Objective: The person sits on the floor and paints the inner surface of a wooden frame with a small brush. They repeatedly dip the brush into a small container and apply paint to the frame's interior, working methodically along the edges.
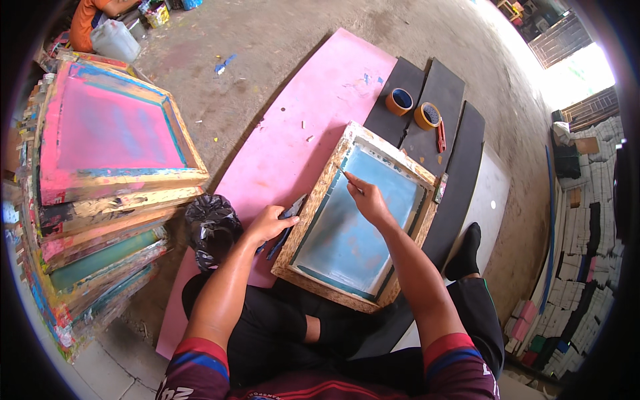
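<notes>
A wooden screen-printing frame (395, 151) with pale blue mesh lies tilted before me, its lower end by my legs. Dark tape runs along its inner edges. My right hand (368, 200) is over the mesh, forefinger stretched toward the tape at the upper left inner edge and the other fingers curled. Whether it pinches a bit of tape is too small to tell. At the frame's left side, my left hand (268, 225) is closed around dark bluish strips (279, 245) that look like used tape, its thumb close to the wood.
Beyond the frame, two tape rolls (427, 116) and a red cutter knife (441, 136) rest on dark boards (437, 83). A black plastic bag (212, 227) stands left, beside stacked painted frames (120, 183). Under my work lies a pink board (300, 113). Another person (90, 23) is far left.
</notes>
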Motion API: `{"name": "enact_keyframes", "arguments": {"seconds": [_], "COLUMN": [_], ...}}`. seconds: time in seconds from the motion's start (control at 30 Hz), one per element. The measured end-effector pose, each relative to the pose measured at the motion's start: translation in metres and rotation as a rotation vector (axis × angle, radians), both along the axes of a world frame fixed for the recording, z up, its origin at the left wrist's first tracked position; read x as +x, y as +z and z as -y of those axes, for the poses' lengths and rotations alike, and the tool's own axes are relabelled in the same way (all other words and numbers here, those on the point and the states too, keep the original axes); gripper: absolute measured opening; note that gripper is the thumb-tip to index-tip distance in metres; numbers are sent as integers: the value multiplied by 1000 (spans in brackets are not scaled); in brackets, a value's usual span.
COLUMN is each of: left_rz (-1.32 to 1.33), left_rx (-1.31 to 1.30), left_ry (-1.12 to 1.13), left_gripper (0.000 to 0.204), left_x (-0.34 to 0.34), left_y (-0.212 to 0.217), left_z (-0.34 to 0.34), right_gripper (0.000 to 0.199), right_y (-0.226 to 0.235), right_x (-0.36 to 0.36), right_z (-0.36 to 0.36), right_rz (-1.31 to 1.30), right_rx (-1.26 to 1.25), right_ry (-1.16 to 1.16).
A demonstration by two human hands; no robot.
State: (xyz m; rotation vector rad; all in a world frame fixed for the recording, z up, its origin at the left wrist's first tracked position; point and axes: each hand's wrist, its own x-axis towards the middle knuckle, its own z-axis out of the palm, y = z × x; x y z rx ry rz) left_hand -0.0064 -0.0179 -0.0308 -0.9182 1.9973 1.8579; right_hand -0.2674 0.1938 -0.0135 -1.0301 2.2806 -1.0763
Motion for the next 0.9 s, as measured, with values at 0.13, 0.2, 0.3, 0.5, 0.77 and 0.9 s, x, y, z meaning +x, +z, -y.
{"name": "enact_keyframes", "arguments": {"seconds": [0.13, 0.2, 0.3, 0.5, 0.77, 0.9], "left_rz": [-38, -29, -38, -1, -3, -32], "left_rx": [16, 11, 23, -33, 28, 19], "left_ry": [62, 31, 37, 31, 51, 59], "left_gripper": [32, 32, 33, 36, 36, 37], "left_x": [6, 6, 4, 3, 1, 4], "left_y": [3, 1, 3, 7, 19, 14], "left_z": [-1, 1, -1, -1, -2, -4], "right_gripper": [47, 45, 43, 41, 39, 41], "right_y": [17, 58, 78, 85, 87, 103], "right_x": [7, 0, 3, 34, 38, 46], "right_z": [16, 23, 27, 17, 21, 34], "right_rz": [326, 705, 463, -112, -208, -264], "right_rx": [170, 265, 402, 437, 470, 608], "right_ry": [-65, -174, -170, -99, -87, -22]}}
